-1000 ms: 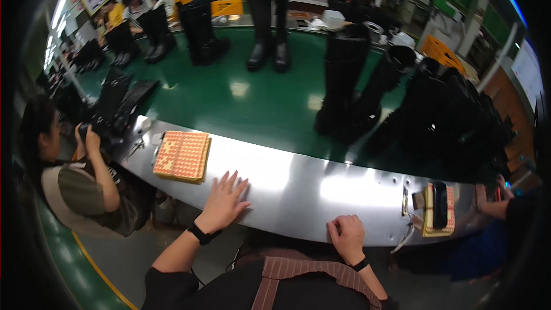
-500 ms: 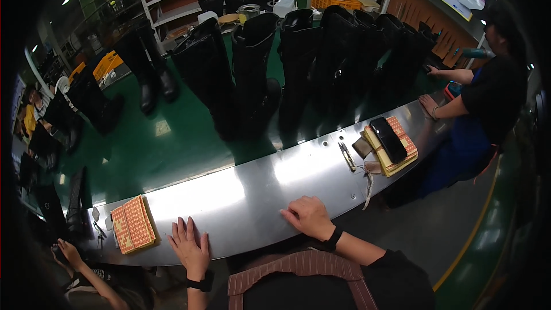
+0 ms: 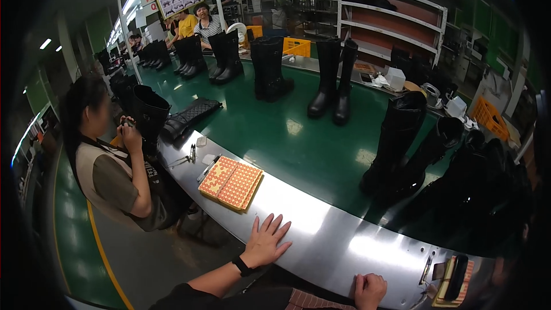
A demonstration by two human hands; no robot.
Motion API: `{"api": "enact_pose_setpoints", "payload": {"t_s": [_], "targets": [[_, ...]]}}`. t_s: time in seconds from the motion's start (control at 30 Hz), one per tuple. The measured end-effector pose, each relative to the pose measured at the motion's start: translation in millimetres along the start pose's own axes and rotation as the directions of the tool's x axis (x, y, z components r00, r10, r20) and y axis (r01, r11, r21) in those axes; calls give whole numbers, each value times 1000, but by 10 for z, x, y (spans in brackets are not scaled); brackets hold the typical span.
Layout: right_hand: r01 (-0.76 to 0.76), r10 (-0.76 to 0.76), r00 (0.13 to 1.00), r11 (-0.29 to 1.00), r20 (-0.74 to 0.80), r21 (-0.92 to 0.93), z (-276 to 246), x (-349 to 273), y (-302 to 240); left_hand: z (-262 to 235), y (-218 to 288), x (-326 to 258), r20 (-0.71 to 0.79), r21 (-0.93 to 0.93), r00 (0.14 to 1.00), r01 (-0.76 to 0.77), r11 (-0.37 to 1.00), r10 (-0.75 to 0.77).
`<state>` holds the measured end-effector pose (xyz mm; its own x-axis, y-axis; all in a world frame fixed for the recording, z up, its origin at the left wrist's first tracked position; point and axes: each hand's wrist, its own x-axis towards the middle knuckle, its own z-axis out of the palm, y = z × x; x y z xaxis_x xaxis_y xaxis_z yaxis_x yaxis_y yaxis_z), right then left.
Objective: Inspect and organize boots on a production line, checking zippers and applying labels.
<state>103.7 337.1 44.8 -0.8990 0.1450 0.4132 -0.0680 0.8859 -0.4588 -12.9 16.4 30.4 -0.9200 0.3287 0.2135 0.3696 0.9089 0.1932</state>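
My left hand lies flat on the metal table edge, fingers spread, holding nothing. Just beyond it sits a banded stack of yellow sheets with a red-orange pattern. Farther right, my right hand rests at the table's front edge with its fingers curled in and nothing showing in them. Right of that hand are thread snips and a dark phone on a second patterned stack. Tall black boots stand beyond, on the green surface.
A co-worker at the left holds a small dark thing near a black boot. A quilted boot lies on its side. More boots line the green surface. Small tools lie left of the near stack. Shelves stand behind.
The view has swung left, bringing the left co-worker fully in and taking the right one out. My left hand still lies flat; my right hand stays curled at the table edge.
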Motion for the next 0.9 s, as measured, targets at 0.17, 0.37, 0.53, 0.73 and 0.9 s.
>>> {"api": "enact_pose_setpoints", "payload": {"t_s": [0.17,0.37,0.53,0.73,0.9], "targets": [[-3,3,1000,1000,-6,8,-3,53,3,11,6,65,16,3,1000,6,1000,-6],[5,-5,1000,1000,-14,17,53,145,52,-60,-15,221,-37,1,999,3,1000,-3],[58,-59,997,998,-41,-31,-85,-125,18,-52,155,-121,48,-14,999,26,1000,-25],[-87,87,996,996,0,-23,145,39,141,-36,19,156,-17,-42,1000,-20,999,19],[-108,108,994,994,15,-17,104,56,128,-2,13,91,-11,-40,1000,8,999,-9]]}}
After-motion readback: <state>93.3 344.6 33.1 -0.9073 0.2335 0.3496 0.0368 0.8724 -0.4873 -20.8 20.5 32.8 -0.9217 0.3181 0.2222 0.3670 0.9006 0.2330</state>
